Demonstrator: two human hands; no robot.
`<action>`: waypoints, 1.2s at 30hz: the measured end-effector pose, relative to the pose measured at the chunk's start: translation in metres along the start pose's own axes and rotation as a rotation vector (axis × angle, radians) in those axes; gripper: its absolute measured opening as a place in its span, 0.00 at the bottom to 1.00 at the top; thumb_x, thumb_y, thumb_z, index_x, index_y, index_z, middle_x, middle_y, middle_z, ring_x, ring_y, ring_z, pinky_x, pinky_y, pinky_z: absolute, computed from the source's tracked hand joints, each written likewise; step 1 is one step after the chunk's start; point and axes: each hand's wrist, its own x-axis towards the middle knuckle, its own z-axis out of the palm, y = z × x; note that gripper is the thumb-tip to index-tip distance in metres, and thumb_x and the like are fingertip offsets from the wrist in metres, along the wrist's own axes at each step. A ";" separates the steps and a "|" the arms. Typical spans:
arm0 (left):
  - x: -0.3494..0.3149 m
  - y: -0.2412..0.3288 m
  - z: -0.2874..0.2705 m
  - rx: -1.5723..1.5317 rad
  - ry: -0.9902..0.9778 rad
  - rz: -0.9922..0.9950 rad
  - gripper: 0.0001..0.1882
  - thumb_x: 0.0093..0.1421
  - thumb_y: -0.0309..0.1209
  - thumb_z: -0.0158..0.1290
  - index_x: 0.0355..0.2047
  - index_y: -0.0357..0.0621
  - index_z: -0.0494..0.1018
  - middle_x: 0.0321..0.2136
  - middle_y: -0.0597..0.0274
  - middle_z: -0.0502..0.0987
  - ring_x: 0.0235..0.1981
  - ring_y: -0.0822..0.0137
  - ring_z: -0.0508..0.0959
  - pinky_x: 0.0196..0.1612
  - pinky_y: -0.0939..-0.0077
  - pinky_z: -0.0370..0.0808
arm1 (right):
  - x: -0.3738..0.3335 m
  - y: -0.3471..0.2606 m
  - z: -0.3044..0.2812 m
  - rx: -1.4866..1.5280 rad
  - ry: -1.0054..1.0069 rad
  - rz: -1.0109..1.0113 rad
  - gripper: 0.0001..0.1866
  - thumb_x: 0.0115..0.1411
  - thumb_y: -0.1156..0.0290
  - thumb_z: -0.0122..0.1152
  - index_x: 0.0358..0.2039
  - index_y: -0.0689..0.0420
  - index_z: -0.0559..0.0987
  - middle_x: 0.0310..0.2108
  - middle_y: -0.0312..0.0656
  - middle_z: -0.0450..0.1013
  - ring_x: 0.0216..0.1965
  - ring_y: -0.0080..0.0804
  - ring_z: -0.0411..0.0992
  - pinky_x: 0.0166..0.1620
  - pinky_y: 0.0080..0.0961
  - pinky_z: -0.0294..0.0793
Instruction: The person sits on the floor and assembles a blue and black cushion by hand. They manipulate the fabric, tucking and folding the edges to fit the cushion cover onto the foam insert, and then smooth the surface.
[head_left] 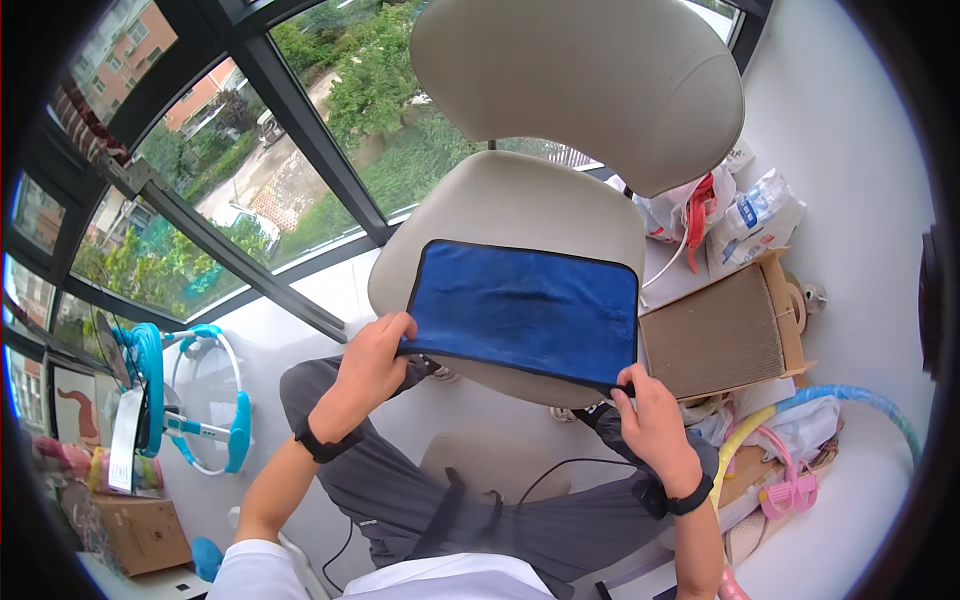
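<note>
A blue cloth point(525, 305) with a black bound edge lies spread over the seat of a beige chair point(545, 190). Its near edge reaches past the seat's front toward me. My left hand point(375, 355) pinches the cloth's near left corner between thumb and fingers. At the near right corner, my right hand point(648, 412) grips the black edge the same way. The cloth is nearly flat, with slight wrinkles across its middle. Both wrists wear black bands.
Behind the seat rises the chair's backrest point(590, 80). To the right are a cardboard box point(715, 335), plastic bags point(755, 220) and a colored hoop point(850, 395). A blue-and-white wheeled frame point(205, 400) stands on the left, near large windows point(225, 190). My knees are below the cloth.
</note>
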 end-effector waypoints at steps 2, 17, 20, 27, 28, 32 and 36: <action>-0.028 -0.006 -0.010 -0.002 0.041 0.037 0.12 0.54 0.19 0.56 0.39 0.41 0.72 0.33 0.51 0.78 0.38 0.46 0.78 0.40 0.56 0.75 | -0.028 -0.007 -0.008 -0.010 0.101 -0.082 0.07 0.60 0.80 0.58 0.39 0.62 0.73 0.34 0.53 0.73 0.38 0.55 0.73 0.42 0.42 0.72; -0.035 0.038 -0.078 -0.878 0.206 -0.190 0.14 0.57 0.11 0.54 0.40 0.36 0.80 0.34 0.60 0.83 0.32 0.72 0.84 0.36 0.80 0.79 | -0.053 -0.060 -0.086 -0.061 0.433 -0.087 0.02 0.66 0.78 0.56 0.38 0.62 0.76 0.34 0.42 0.73 0.37 0.36 0.71 0.43 0.28 0.69; 0.035 0.024 -0.082 -1.023 0.154 -0.147 0.08 0.61 0.16 0.55 0.39 0.36 0.80 0.34 0.59 0.83 0.31 0.70 0.84 0.36 0.78 0.80 | 0.004 -0.042 -0.107 0.309 0.383 -0.025 0.05 0.70 0.74 0.57 0.42 0.62 0.77 0.36 0.34 0.72 0.40 0.20 0.69 0.46 0.18 0.67; 0.099 -0.013 -0.013 -0.625 0.276 -0.131 0.30 0.60 0.33 0.59 0.63 0.45 0.66 0.58 0.42 0.70 0.55 0.52 0.77 0.57 0.63 0.74 | 0.111 0.006 -0.056 0.040 0.406 -0.064 0.13 0.64 0.72 0.61 0.49 0.60 0.78 0.45 0.45 0.77 0.45 0.38 0.75 0.52 0.31 0.71; 0.084 -0.018 0.005 -0.423 0.249 -0.081 0.35 0.59 0.36 0.60 0.66 0.48 0.62 0.62 0.39 0.66 0.60 0.46 0.73 0.62 0.60 0.70 | 0.101 -0.006 -0.032 0.045 0.367 -0.053 0.15 0.63 0.71 0.62 0.50 0.60 0.77 0.47 0.47 0.77 0.48 0.42 0.75 0.54 0.34 0.71; -0.009 -0.011 0.100 -0.046 0.088 0.018 0.37 0.58 0.39 0.62 0.67 0.53 0.63 0.68 0.40 0.59 0.70 0.42 0.59 0.68 0.57 0.61 | 0.028 0.001 0.053 -0.069 0.144 -0.046 0.24 0.61 0.68 0.64 0.58 0.57 0.74 0.60 0.55 0.69 0.64 0.55 0.65 0.66 0.45 0.62; -0.055 -0.024 0.125 -0.059 0.196 -0.098 0.37 0.57 0.38 0.63 0.66 0.52 0.64 0.67 0.42 0.58 0.70 0.44 0.57 0.67 0.52 0.61 | -0.027 0.005 0.107 -0.091 0.205 0.078 0.31 0.61 0.67 0.65 0.64 0.55 0.68 0.66 0.57 0.60 0.66 0.57 0.60 0.66 0.49 0.60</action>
